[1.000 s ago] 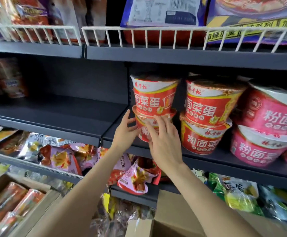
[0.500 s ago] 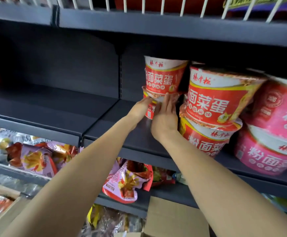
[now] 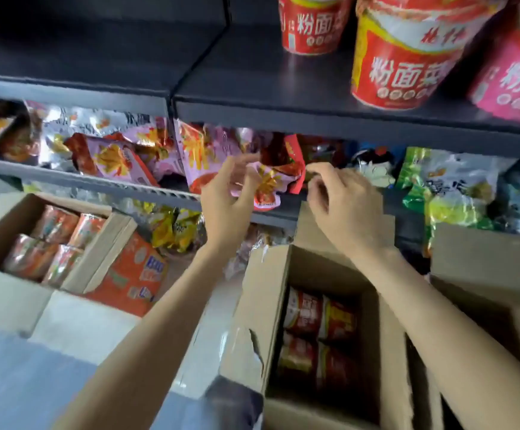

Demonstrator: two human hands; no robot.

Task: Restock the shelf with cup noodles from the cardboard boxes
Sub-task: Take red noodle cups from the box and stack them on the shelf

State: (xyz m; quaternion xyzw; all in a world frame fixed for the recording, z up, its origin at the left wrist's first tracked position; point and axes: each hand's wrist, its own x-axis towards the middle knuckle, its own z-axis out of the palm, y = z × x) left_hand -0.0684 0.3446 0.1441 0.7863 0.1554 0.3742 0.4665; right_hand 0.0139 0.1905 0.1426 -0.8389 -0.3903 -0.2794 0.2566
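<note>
Red cup noodles (image 3: 404, 54) and a smaller-looking red cup (image 3: 313, 24) behind it stand on the dark shelf (image 3: 252, 79); a pink cup (image 3: 513, 76) is at the right edge. Below, an open cardboard box (image 3: 262, 305) holds several red cup noodles (image 3: 320, 333). My left hand (image 3: 227, 203) and my right hand (image 3: 345, 209) hang in the air above this box, in front of the snack shelf. Both have loosely curled fingers and hold nothing.
Snack bags (image 3: 113, 153) fill the lower shelf, green bags (image 3: 451, 187) at the right. A second open box (image 3: 103, 243) with orange cups (image 3: 51, 243) sits on the floor at the left. Another cardboard box (image 3: 488, 259) stands at the right.
Both hands have let go of the stacked red cups on the shelf and dropped down toward the open box. The view has tilted downward.
</note>
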